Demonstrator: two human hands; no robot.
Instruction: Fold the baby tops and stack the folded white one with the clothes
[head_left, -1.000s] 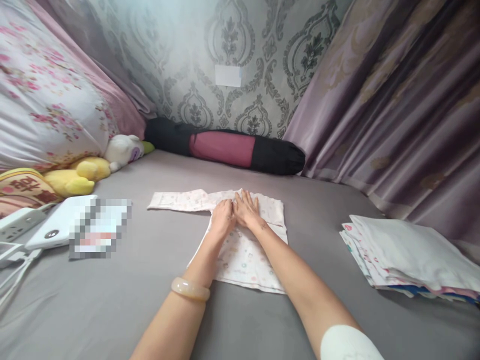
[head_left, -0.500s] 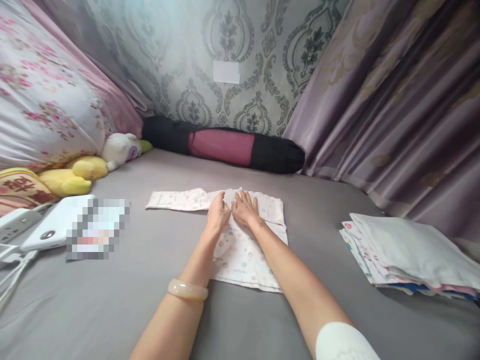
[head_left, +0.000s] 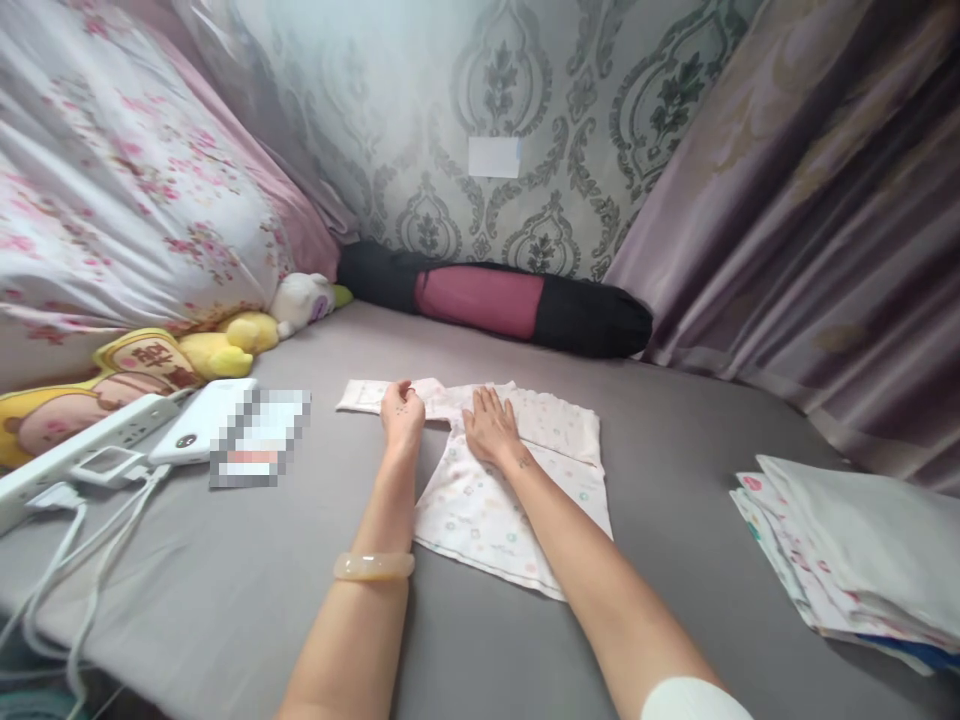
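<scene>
The small printed garment [head_left: 510, 470] is lying flat on the grey bed [head_left: 300, 560], near the middle of the view, with its one spread sleeve [head_left: 367, 395] reaching out toward nine o'clock. The left hand [head_left: 403, 415] is resting on that sleeve where it meets the body, fingers curled down onto the cloth as if pinching it (whether any fabric is really caught between them cannot be told from here), while the right hand [head_left: 491, 430] is lying open and flat, fingers spread, pressing the chest of the garment just at three o'clock of the left. The likeliest trouble, as I judge it, is the thin cloth sliding or bunching: if the sleeve is drawn across while the flat palm is easing off, the already folded right side could be dragged out of line and the crease would wander. A pull taken too far toward nine o'clock could also be bringing the sleeve near the white power bank [head_left: 199, 432] and the power strip [head_left: 75, 450] with its trailing cables [head_left: 82, 570]. Open room is lying mostly toward six o'clock, where bare sheet is running to the bed's near edge, and toward three o'clock until the stack of folded clothes [head_left: 847, 540]; at twelve o'clock the black and pink roll [head_left: 495, 300] against the wall is closing things off, well apart from the hands.
</scene>
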